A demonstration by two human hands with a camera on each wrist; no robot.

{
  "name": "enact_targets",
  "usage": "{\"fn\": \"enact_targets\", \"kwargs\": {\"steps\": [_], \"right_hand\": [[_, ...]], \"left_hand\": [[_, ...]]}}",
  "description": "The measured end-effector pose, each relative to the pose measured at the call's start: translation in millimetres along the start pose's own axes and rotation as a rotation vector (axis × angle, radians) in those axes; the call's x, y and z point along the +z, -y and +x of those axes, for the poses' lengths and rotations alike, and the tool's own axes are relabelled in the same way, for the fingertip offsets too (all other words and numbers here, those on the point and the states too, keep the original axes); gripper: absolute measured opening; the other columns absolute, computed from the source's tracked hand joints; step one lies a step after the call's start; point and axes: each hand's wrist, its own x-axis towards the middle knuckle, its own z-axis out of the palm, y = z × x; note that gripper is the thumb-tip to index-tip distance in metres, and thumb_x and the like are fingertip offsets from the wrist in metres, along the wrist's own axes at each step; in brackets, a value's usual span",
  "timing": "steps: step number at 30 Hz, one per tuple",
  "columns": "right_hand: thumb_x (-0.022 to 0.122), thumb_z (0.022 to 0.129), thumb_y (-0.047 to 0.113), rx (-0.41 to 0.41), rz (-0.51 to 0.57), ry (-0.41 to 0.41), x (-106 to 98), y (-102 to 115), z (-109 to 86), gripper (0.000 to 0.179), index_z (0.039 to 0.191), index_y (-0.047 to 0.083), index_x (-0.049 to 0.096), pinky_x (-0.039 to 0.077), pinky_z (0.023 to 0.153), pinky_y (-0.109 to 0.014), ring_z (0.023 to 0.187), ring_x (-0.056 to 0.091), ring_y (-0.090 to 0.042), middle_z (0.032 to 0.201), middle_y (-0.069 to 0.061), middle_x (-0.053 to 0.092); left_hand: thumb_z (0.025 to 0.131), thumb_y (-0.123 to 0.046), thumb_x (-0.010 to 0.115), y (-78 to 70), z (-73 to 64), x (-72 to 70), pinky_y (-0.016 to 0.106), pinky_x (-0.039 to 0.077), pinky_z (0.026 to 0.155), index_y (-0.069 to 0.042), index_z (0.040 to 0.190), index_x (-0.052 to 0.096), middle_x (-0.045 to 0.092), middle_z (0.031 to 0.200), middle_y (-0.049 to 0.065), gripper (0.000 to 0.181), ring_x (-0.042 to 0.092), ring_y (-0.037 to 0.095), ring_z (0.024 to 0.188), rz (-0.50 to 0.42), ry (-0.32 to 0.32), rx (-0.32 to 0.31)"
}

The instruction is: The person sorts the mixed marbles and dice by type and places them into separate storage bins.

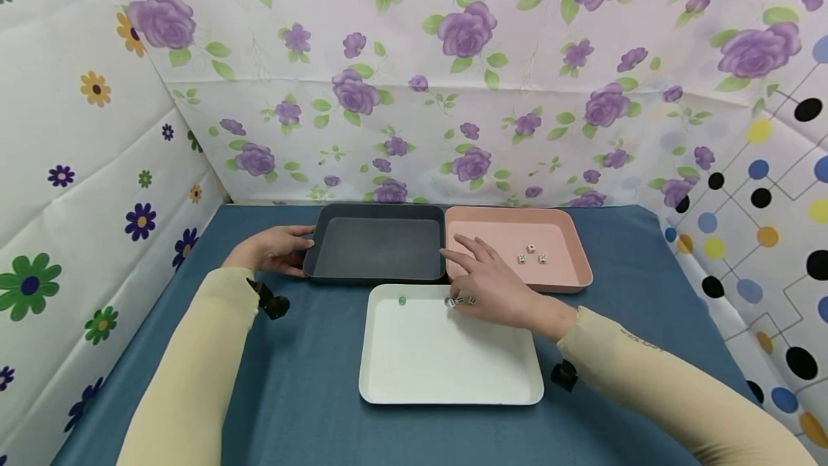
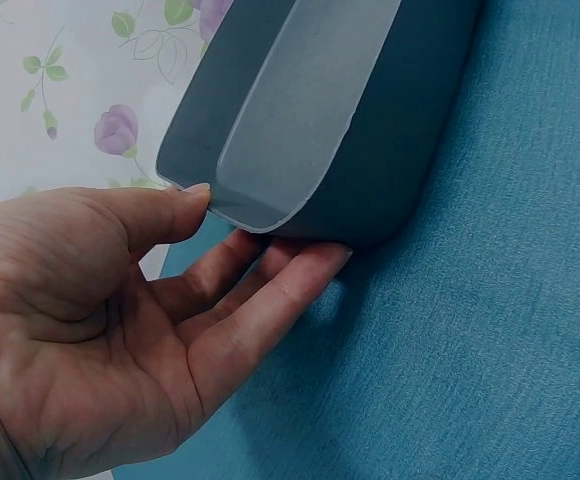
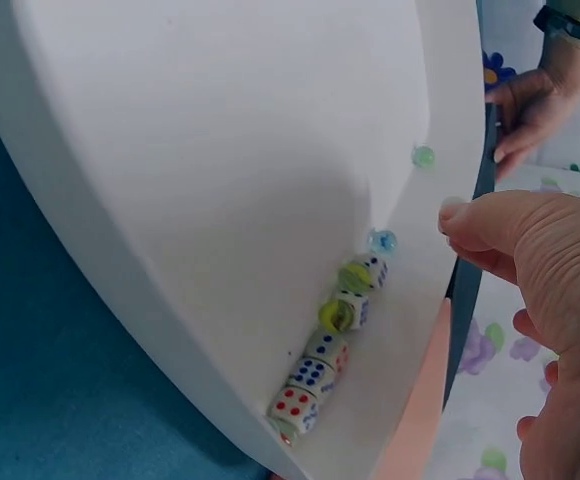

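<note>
My left hand (image 1: 274, 249) grips the left end of the dark grey tray (image 1: 310, 265), thumb on the rim and fingers against the outside below it. My right hand (image 1: 488, 286) is over the far edge of the white tray (image 1: 388, 387), thumb and index fingertips close together; I cannot tell whether a small thing is between them. Below it in the right wrist view, dice (image 3: 312, 376), yellow-green marbles (image 3: 337, 315) and a blue marble (image 3: 382, 241) lie along the tray's wall. A green marble (image 1: 402, 300) lies apart near the corner.
A pink tray (image 1: 569, 275) stands at the right of the dark one, with three dice (image 1: 531, 249) in it. The white tray lies in front of both on a blue cloth (image 1: 291, 394). Patterned cloth (image 1: 414, 56) hangs behind and at both sides.
</note>
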Motion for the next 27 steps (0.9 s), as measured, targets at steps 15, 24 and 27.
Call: {"fn": "enact_targets", "kwargs": {"steps": [15, 24, 27], "right_hand": [[0.085, 0.085, 0.027, 0.056, 0.006, -0.066, -21.3, -12.0, -0.1, 0.008, 0.085, 0.029, 0.078, 0.014, 0.122, -0.060, 0.153, 0.016, -0.040, 0.157, -0.014, 0.044], [0.083, 0.087, 0.026, 0.105, 0.006, -0.092, -32.8, -20.3, -0.4, 0.004, 0.087, 0.028, 0.079, 0.022, 0.117, -0.066, 0.154, 0.013, -0.037, 0.159, -0.013, 0.042], [0.084, 0.086, 0.026, 0.111, 0.012, -0.108, -37.2, -25.5, -0.4, 0.005, 0.086, 0.027, 0.078, 0.022, 0.116, -0.067, 0.154, 0.014, -0.039, 0.159, -0.015, 0.041]], "left_hand": [[0.113, -0.016, 0.040, -0.4, 0.3, 0.7, 0.053, 0.056, 0.093, -0.024, 0.167, 0.012, 0.033, 0.159, 0.026, 0.061, 0.048, 0.043, 0.136, -0.016, -0.001, -0.010], [0.113, -0.016, 0.041, -0.6, -1.5, 1.8, 0.054, 0.055, 0.094, -0.024, 0.167, 0.012, 0.033, 0.159, 0.025, 0.061, 0.048, 0.043, 0.136, -0.020, -0.002, -0.004], [0.113, -0.016, 0.041, -0.8, -1.6, 1.8, 0.054, 0.055, 0.094, -0.024, 0.167, 0.012, 0.033, 0.159, 0.025, 0.061, 0.049, 0.043, 0.135, -0.020, -0.004, -0.004]]}}
